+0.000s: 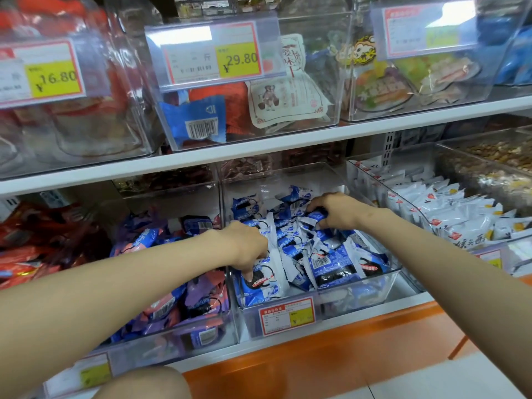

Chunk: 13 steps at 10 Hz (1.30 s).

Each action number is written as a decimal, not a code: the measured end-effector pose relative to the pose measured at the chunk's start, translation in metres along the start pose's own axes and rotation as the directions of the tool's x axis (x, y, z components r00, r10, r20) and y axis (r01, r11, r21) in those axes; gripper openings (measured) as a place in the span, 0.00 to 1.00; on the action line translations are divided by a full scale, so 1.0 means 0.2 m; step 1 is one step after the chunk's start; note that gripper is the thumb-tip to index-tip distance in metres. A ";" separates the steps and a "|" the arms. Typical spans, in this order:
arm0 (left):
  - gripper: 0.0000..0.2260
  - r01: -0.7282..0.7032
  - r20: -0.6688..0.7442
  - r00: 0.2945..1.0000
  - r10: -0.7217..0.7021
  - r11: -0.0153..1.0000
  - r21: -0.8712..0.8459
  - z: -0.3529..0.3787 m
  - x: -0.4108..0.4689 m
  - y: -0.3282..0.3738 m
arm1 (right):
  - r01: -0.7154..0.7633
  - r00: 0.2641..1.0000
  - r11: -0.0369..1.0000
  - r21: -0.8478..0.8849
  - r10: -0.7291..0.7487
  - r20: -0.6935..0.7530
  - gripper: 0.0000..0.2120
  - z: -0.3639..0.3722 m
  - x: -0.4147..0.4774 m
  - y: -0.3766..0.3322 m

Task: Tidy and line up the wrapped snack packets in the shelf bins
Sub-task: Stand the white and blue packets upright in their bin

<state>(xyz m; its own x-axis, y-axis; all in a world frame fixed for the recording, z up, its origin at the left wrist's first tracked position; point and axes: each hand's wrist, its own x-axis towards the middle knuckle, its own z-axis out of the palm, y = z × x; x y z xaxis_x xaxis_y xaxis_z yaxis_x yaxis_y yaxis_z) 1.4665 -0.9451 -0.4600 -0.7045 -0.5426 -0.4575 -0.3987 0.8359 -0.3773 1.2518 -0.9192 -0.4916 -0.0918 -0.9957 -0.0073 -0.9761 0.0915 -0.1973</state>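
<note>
White shelf [374, 312] with clear bins [345, 298]

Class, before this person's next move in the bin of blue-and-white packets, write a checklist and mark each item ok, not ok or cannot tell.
1. Left hand grips one of the blue-and-white wrapped snack packets at the front of the clear plastic bin: ok.
2. Right hand grips packets further back: ok.
3. Packets lined up: not ok, jumbled.
4. Red-bordered price label in place on the bin front: ok.
5. No strays from the neighbouring purple-and-blue packets: cannot tell.
</note>
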 end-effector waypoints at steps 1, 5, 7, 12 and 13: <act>0.19 0.063 -0.032 0.998 -0.062 0.998 0.013 -0.01 0.00 0.01 | -0.004 1.000 1.000 0.004 0.004 -0.001 0.24 0.00 0.00 0.00; 0.29 0.140 -0.134 0.981 -0.140 0.990 -0.009 -0.02 -0.01 0.03 | -0.004 1.000 1.000 -0.002 0.004 -0.003 0.23 0.00 0.00 0.00; 0.33 0.094 -0.224 0.969 -0.099 0.995 -0.030 0.04 0.04 0.10 | -0.003 1.000 1.000 -0.006 0.003 0.003 0.23 0.00 -0.01 0.00; 0.25 0.063 -0.183 0.982 -0.045 0.994 0.091 0.00 0.04 0.07 | -0.002 1.000 1.000 0.000 0.002 0.007 0.23 0.00 -0.01 0.00; 0.31 0.150 -0.204 0.972 -0.118 0.978 0.147 0.03 0.05 0.13 | -0.009 1.000 1.000 0.005 0.009 0.008 0.24 0.00 -0.02 -0.01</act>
<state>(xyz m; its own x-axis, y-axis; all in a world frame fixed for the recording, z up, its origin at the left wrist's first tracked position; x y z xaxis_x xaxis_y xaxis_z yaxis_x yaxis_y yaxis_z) 1.4515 -0.9289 -0.4797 -0.7570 -0.6093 -0.2359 -0.4094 0.7237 -0.5556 1.2538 -0.9161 -0.4904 -0.0994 -0.9949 -0.0166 -0.9742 0.1007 -0.2019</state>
